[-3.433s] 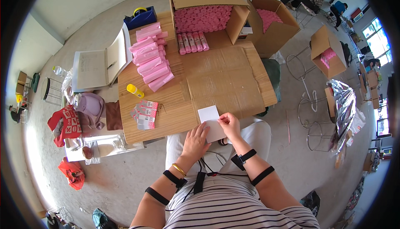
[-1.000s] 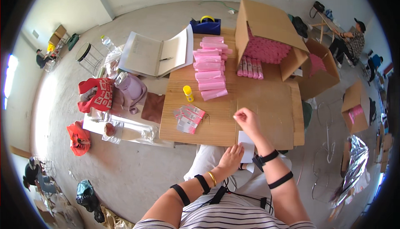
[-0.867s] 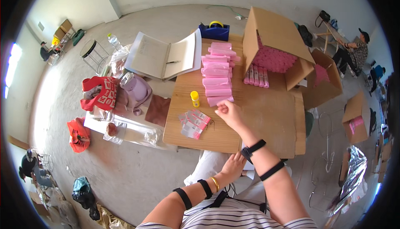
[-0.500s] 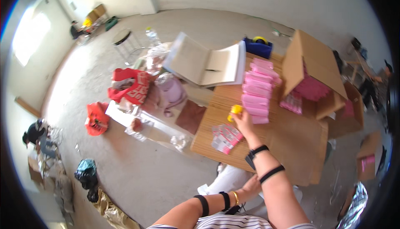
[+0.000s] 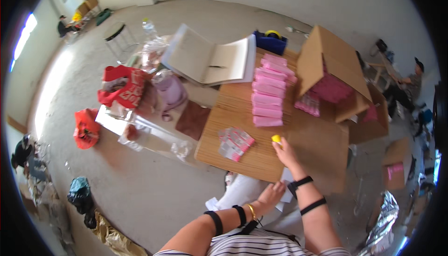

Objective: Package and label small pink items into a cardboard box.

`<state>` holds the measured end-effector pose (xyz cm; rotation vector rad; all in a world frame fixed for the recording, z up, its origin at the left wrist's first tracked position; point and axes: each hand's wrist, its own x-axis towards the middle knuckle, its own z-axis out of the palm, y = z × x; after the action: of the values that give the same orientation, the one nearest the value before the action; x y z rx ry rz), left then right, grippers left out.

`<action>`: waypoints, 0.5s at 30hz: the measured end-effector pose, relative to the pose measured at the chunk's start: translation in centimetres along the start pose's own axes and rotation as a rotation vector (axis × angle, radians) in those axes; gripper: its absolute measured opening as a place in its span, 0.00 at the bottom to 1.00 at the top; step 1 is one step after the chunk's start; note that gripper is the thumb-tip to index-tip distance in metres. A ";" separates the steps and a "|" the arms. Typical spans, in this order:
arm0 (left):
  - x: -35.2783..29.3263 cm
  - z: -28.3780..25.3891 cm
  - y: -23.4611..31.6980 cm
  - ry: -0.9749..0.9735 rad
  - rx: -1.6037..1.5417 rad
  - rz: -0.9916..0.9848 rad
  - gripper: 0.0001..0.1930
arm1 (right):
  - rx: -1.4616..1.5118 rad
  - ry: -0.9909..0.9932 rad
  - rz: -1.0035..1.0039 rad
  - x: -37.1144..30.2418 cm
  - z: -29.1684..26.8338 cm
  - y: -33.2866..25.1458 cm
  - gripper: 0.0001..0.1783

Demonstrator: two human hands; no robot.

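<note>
My right hand [image 5: 287,154] is closed around a small yellow object [image 5: 276,138], blurred and partly hidden by the fingers, just over the near part of the wooden table [image 5: 254,162]. Below the table's near edge, my left hand [image 5: 271,195] has its fingers together on what looks like white paper [image 5: 286,177]; the fingertips are hard to make out. To the left of my right hand lies a fanned set of pink and grey printed packets [image 5: 234,143]. Beyond it, pink packets [image 5: 268,93] are stacked in an overlapping row.
An open cardboard box [image 5: 343,65] with pink packets lies on its side at the right. An open notebook [image 5: 228,62] with a pen is at the back. A red bag [image 5: 122,88] and lilac bag [image 5: 169,90] stand left. Other people sit farther off.
My right hand has drawn back toward me and away from the printed packets, with the yellow object still in it. The view has swung, and more white paper shows by my left hand.
</note>
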<state>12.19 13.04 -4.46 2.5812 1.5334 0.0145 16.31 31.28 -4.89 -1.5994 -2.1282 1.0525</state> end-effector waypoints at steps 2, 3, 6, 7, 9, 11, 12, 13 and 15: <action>-0.3 -0.4 -0.2 -0.009 -0.042 -0.002 0.33 | -0.098 -0.035 0.012 -0.5 -0.1 -1.4 0.24; 0.0 -0.4 -0.2 0.005 -0.065 0.007 0.36 | -0.154 -0.034 0.010 -0.2 -0.4 -1.3 0.24; 0.6 -0.6 0.5 0.008 -0.022 0.052 0.36 | -0.294 0.008 0.041 0.5 -1.1 0.1 0.29; 0.4 -0.5 0.4 0.008 -0.024 0.055 0.36 | -0.294 0.010 0.044 0.6 -0.9 -0.7 0.29; 0.1 -0.1 0.3 -0.006 -0.086 0.023 0.35 | -0.207 -0.150 0.378 0.6 -1.2 -2.7 0.35; -0.1 -0.4 0.4 0.010 -0.084 0.037 0.34 | -0.190 -0.178 0.410 0.2 -2.0 -2.5 0.39; -0.1 -0.6 0.3 0.003 -0.087 0.042 0.34 | -0.145 -0.191 0.362 -0.2 -2.3 -2.3 0.38; -0.2 -0.9 0.2 -0.007 -0.091 0.045 0.33 | -0.099 -0.208 0.314 -0.6 -2.6 -2.0 0.37; -0.1 -1.2 0.1 -0.004 -0.089 0.059 0.32 | -0.023 -0.212 0.330 -1.1 -3.2 -1.4 0.33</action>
<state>12.14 13.06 -3.30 2.5537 1.4214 0.0815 17.59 31.35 -1.49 -1.9778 -2.0523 1.3561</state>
